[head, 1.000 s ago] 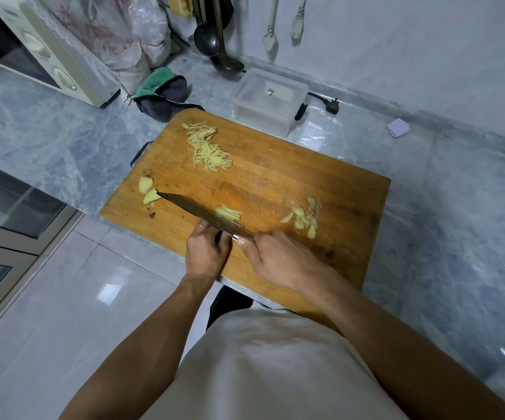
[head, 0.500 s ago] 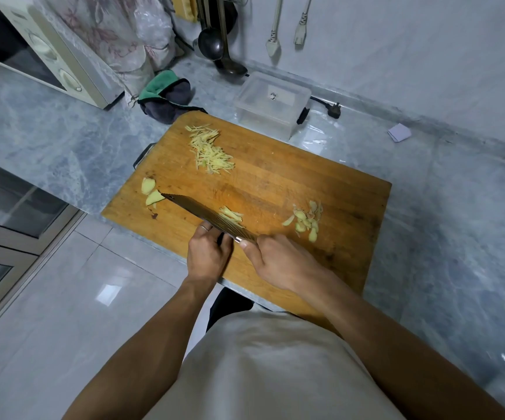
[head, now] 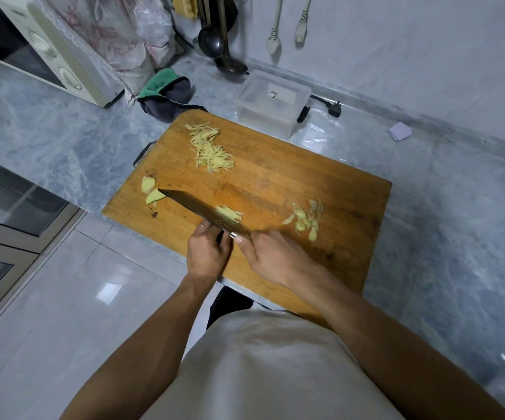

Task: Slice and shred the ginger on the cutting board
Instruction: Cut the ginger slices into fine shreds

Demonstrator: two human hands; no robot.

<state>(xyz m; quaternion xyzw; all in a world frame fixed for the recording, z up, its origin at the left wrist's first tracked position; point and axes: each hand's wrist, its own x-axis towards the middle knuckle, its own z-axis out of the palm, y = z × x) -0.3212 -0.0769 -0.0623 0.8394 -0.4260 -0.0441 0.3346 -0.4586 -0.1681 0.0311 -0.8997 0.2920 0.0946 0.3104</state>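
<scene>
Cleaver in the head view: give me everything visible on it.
The cleaver has a broad, dark rectangular blade of dull metal with a shiny ring at the handle end. It lies slantwise across the cutting board, tip near two ginger chunks. The right hand grips the hidden handle; the left hand sits against the blade's near side. Ginger shreds lie along its far side.

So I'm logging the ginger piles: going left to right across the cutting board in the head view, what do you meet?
ginger chunks → shredded ginger pile → small stack under the knife → ginger slices
</scene>
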